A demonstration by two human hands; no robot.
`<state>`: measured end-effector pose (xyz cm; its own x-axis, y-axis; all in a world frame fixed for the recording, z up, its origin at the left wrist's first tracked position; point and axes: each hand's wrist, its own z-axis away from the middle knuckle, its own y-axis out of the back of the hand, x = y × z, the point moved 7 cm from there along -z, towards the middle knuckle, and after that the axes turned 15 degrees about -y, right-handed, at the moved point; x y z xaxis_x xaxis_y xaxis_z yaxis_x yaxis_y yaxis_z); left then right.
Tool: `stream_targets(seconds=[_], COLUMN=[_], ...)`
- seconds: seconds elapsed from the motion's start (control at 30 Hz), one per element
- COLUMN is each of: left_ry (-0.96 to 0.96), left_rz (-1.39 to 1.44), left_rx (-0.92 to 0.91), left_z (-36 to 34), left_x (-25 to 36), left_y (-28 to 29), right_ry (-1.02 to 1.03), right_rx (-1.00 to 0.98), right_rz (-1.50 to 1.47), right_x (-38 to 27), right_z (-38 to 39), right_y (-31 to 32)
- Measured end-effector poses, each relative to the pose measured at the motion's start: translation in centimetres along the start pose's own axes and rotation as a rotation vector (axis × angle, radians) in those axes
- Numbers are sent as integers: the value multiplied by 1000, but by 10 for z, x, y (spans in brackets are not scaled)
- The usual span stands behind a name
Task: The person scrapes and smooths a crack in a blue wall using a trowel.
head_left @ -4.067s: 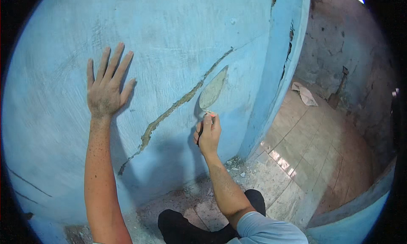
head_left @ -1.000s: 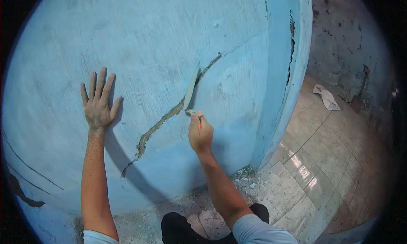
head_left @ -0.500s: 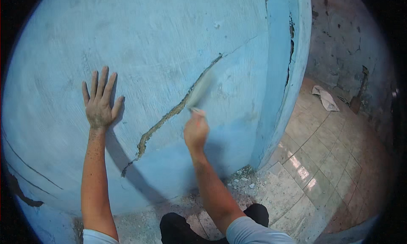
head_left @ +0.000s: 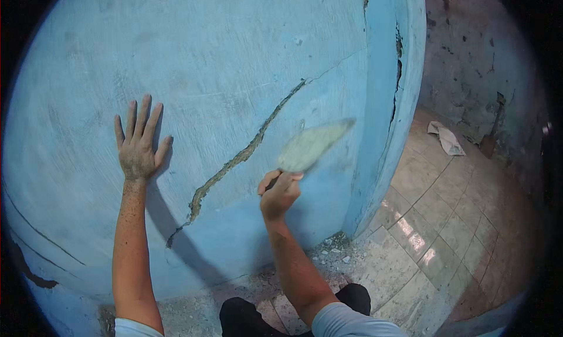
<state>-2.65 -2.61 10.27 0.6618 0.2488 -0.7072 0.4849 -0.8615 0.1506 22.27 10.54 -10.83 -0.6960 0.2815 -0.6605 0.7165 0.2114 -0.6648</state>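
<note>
Two bare hands work at a rough light-blue plastered wall point(head_left: 223, 61). Left hand point(head_left: 138, 146) lies flat on the wall, fingers spread, holding nothing. Right hand point(head_left: 280, 191) is clamped on the handle of a pointed, plaster-caked trowel point(head_left: 311, 146), its blurred blade just right of a long diagonal crack point(head_left: 234, 161). Plaster rubble point(head_left: 337, 252) litters the tiled floor point(head_left: 446, 220) below.

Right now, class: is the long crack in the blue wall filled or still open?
Filled. The crack shows a grey-brown band of filler from lower left toward upper right; its thin upper end looks bare. The right hand holds a trowel.
</note>
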Motion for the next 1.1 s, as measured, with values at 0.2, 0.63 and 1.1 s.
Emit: stream_targets(seconds=[0.2, 0.63, 1.1], left_ry=[-1, -2, 8], left_rz=[-24, -5, 7], left_rx=[-14, -6, -40], left_z=[3, -7, -6], left_x=[-8, -2, 1], left_y=[-2, -5, -4], right_ry=[-114, 87, -96], right_rx=[93, 4, 94], right_rz=[347, 1, 393], right_x=[22, 26, 14], right_z=[-3, 7, -40], right_y=[-10, -9, -17])
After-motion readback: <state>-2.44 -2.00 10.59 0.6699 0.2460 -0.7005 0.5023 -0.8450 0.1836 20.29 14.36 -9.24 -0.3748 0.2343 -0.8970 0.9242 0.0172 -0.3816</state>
